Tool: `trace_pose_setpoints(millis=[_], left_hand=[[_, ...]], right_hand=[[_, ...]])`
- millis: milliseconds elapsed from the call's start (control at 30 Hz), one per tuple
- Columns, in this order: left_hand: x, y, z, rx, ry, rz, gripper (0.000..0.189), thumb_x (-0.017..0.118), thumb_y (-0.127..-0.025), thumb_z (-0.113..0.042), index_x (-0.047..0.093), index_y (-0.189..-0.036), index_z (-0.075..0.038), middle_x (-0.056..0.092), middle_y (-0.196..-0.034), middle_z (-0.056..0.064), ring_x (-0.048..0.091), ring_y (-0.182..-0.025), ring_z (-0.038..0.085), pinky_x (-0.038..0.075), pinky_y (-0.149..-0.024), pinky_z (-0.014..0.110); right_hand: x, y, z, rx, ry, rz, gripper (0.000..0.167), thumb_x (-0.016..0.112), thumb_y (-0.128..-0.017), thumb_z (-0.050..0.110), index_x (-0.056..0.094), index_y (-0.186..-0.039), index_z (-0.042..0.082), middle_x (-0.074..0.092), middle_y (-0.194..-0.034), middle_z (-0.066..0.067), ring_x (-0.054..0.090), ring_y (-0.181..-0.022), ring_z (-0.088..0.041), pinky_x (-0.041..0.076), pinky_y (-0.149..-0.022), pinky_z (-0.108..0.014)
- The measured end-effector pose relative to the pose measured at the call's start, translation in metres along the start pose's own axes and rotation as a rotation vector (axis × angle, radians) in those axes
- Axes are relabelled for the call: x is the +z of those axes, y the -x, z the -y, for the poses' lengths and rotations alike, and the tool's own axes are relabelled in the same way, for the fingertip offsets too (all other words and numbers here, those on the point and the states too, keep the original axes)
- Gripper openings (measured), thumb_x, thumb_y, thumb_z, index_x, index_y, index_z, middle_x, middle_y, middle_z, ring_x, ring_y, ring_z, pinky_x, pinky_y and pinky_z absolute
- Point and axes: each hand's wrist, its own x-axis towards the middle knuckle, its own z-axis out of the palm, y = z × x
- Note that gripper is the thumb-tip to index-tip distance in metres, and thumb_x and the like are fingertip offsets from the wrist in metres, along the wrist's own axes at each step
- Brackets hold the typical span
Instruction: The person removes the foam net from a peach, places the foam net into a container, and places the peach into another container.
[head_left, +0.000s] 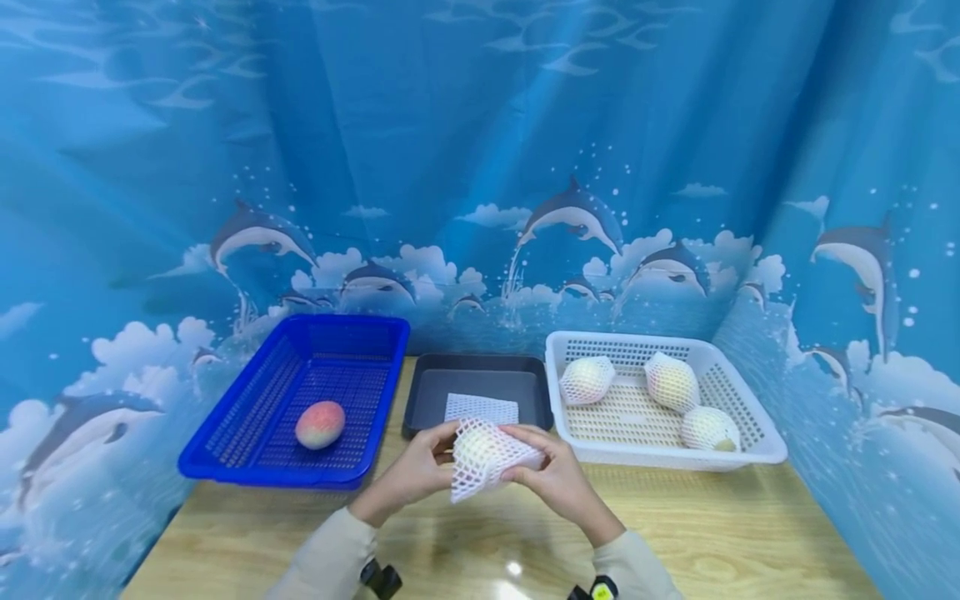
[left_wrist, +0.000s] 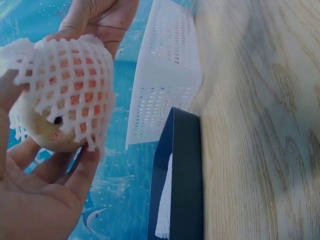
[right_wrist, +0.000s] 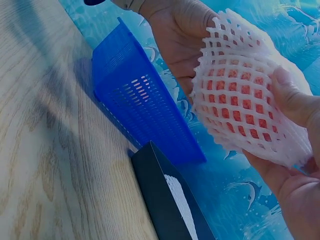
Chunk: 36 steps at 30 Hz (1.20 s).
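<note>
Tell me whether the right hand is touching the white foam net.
Touching: in the right wrist view, the right hand has its thumb pressed against the white foam net, with no gap visible.

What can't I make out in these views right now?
Head: part of the gray tray, behind the netted fruit, left hand and right hand.
Right wrist: contents of the blue basket, behind its wall; part of the right hand, past the right edge.
Left wrist: contents of the white basket, behind its wall.
</note>
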Motion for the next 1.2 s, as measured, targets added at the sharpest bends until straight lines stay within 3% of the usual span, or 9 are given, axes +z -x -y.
trace_pose_setpoints(millis=[233, 533, 667, 967, 1200], left_hand=[[-0.001, 0.0019, 0.0003, 0.006, -0.012, 0.0, 0.057, 0.076, -0.074, 0.0, 0.053, -0.125, 0.009, 0.062, -0.112, 0.021, 0.061, -0.098, 0.015, 0.054, -0.087, 0.024], [-0.0007, 0.0019, 0.0021, -0.004, 0.045, -0.008, 0.063, 0.076, -0.073, 0.004, 0.047, -0.128, 0.014, 0.059, -0.113, 0.024, 0.061, -0.099, 0.022, 0.056, -0.084, 0.025], [-0.0002, 0.0028, 0.0019, -0.034, 0.057, -0.026, 0.067, 0.076, -0.07, 0.006, 0.045, -0.13, 0.015, 0.059, -0.112, 0.024, 0.062, -0.098, 0.024, 0.056, -0.082, 0.026], [-0.0046, 0.0053, 0.0038, 0.006, 0.085, -0.021, 0.067, 0.074, -0.071, 0.008, 0.043, -0.129, 0.017, 0.058, -0.114, 0.028, 0.062, -0.098, 0.014, 0.056, -0.083, 0.027], [-0.0067, 0.0053, 0.0014, -0.005, 0.078, -0.011, 0.066, 0.074, -0.074, 0.004, 0.043, -0.132, 0.013, 0.057, -0.117, 0.026, 0.061, -0.102, 0.014, 0.055, -0.087, 0.03]], right_hand=[[-0.0012, 0.0001, 0.0007, 0.003, -0.064, 0.03, 0.052, 0.078, -0.074, 0.0, 0.061, -0.123, -0.005, 0.059, -0.124, -0.023, 0.06, -0.104, -0.009, 0.056, -0.084, -0.025], [-0.0008, 0.0021, 0.0005, 0.032, -0.157, 0.029, 0.047, 0.074, -0.077, -0.002, 0.06, -0.121, -0.009, 0.059, -0.121, -0.028, 0.065, -0.096, -0.013, 0.059, -0.076, -0.032], [-0.0002, 0.0025, 0.0001, 0.038, -0.156, 0.013, 0.044, 0.074, -0.078, -0.001, 0.061, -0.119, -0.009, 0.061, -0.12, -0.027, 0.066, -0.095, -0.013, 0.059, -0.076, -0.032], [0.0033, 0.0015, -0.0022, -0.047, -0.157, -0.044, 0.029, 0.07, -0.081, -0.003, 0.064, -0.108, -0.011, 0.063, -0.113, -0.027, 0.067, -0.094, -0.011, 0.059, -0.073, -0.031], [0.0029, 0.0018, -0.0026, -0.021, -0.089, -0.113, 0.022, 0.072, -0.08, -0.003, 0.067, -0.101, -0.007, 0.07, -0.102, -0.018, 0.065, -0.078, -0.005, 0.057, -0.06, -0.023]])
